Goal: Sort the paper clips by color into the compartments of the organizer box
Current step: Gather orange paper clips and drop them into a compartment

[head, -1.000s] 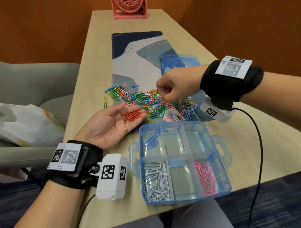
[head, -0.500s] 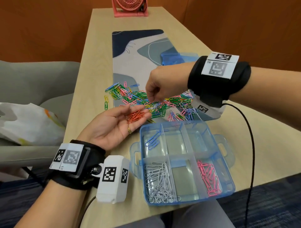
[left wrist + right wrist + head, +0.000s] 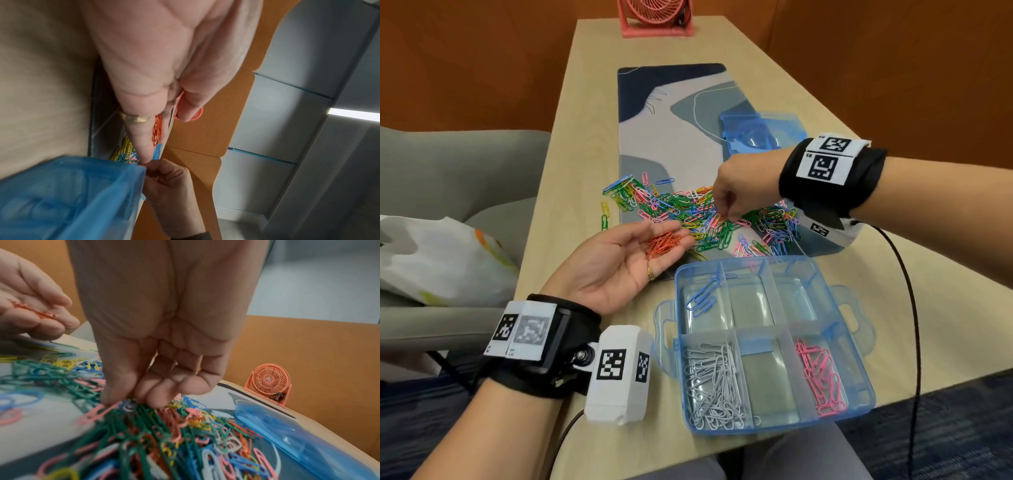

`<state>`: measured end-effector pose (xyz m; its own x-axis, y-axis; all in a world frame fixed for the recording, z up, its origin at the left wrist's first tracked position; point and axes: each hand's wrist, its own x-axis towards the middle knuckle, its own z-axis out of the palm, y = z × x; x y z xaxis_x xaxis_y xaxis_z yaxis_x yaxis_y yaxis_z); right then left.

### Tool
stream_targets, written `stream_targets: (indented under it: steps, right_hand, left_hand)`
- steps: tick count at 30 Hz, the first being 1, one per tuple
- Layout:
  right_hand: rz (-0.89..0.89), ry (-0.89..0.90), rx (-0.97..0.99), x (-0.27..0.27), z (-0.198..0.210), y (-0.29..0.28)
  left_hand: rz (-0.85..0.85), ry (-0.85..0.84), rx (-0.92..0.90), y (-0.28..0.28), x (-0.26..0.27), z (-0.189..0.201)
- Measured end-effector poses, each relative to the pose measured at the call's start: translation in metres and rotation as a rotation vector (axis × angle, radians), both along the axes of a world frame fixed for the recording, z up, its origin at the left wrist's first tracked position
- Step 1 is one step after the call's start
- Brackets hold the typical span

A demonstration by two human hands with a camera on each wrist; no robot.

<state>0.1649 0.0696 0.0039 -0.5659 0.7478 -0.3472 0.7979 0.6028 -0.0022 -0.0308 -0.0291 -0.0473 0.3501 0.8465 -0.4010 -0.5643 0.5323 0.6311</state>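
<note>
Cupping a small batch of orange paper clips (image 3: 664, 243), the flat, palm-up left hand (image 3: 619, 263) serves as a tray beside the organizer box (image 3: 859, 394), while the right hand (image 3: 743, 188) dips pinched fingertips into the mixed clip pile (image 3: 681, 209); whether they hold one, I cannot tell.
</note>
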Motion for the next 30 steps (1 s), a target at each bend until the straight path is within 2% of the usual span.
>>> stream_targets:
  steps: [7,12,17,23,30]
  right_hand:
    - [-0.004,0.018,0.016,0.001,0.004,-0.001]
    - [-0.021,0.137,0.009,-0.005,0.016,-0.002]
    - [0.109,0.273,-0.039,-0.025,0.029,-0.016]
    - [0.236,0.235,-0.099,-0.049,0.027,-0.032]
    - [0.144,0.269,-0.122,-0.029,0.032,-0.023]
  left_hand:
    - [0.013,0.016,-0.003,0.001,0.000,0.000]
    - [0.003,0.017,-0.011,0.001,0.001,0.001]
    - [-0.012,0.005,-0.029,0.000,0.003,0.002]
    - [0.007,-0.089,-0.021,-0.001,0.005,0.004]
    - [0.040,-0.135,-0.015,0.000,0.004,0.005]
